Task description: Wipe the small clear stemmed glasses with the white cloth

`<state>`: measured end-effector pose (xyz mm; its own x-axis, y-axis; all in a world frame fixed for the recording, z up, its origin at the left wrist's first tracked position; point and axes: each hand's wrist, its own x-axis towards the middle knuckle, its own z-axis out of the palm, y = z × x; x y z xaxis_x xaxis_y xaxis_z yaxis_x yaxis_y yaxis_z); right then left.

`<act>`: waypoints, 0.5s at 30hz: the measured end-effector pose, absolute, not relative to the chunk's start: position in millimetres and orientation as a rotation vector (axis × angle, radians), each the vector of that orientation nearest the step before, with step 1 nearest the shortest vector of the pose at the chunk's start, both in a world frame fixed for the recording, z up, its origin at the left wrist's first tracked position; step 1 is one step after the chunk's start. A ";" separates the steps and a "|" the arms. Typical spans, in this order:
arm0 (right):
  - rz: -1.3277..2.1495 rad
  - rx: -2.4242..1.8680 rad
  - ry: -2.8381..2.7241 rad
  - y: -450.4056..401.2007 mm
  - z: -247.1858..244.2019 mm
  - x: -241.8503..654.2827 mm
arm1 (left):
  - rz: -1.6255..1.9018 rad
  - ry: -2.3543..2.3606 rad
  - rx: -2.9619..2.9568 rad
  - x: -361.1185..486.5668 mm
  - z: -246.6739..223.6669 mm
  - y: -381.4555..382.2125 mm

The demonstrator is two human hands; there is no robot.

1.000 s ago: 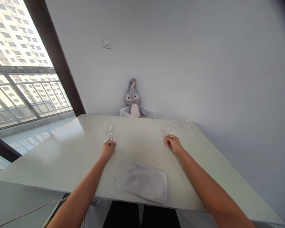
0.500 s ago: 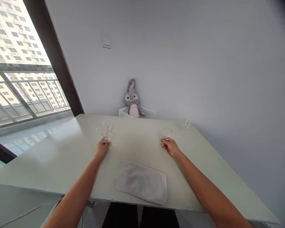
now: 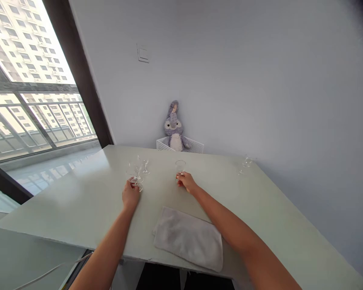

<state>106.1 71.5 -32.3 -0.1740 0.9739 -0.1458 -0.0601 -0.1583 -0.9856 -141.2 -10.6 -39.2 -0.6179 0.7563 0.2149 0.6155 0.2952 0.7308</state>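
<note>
My right hand (image 3: 186, 182) is closed around the lower part of a small clear stemmed glass (image 3: 180, 165), which is upright near the middle of the table. On the left, my left hand (image 3: 131, 194) has its fingers closed about another clear stemmed glass (image 3: 133, 175), whose round foot shows beside the fingertips. Just behind that one is a further clear glass (image 3: 145, 166); the outlines overlap, so I cannot tell exactly how many are grouped there. Nearer me lies a folded grey cloth (image 3: 189, 239), partly under my right forearm.
Transparent glassware (image 3: 247, 162) sits at the table's far right edge, too faint to count. Behind the white table (image 3: 87, 209), a purple plush rabbit (image 3: 174, 129) sits in a white perforated basket (image 3: 196, 147) against the wall. A window (image 3: 42, 108) is at left.
My right hand has carried its glass leftward, from the right side toward the table's middle. My left hand stays at its glass. The view has turned slightly.
</note>
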 end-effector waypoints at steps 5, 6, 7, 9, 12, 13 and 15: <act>1.508 -1.161 -1.250 95.4 -29.1 37.2 | 1.178 2.419 1.288 -142.4 -39.8 -9.2; 1.508 -1.160 -1.254 99.8 -28.6 26.0 | 1.165 2.429 1.307 -142.2 -39.5 -8.9; 1.509 -1.159 -1.256 103.8 -28.2 16.1 | 1.153 2.442 1.332 -141.7 -39.0 -8.5; 1.511 -1.151 -1.256 110.4 -27.9 0.0 | 1.125 2.470 1.377 -140.5 -38.3 -8.0; 1.521 -1.128 -1.256 116.7 -29.5 -16.6 | 1.082 2.485 1.385 -139.3 -38.1 -6.9; 1.527 -1.120 -1.256 118.2 -30.5 -20.8 | 1.073 2.482 1.375 -139.2 -38.4 -6.4; 1.536 -1.108 -1.258 120.7 -33.1 -28.4 | 1.066 2.472 1.354 -139.2 -39.0 -5.3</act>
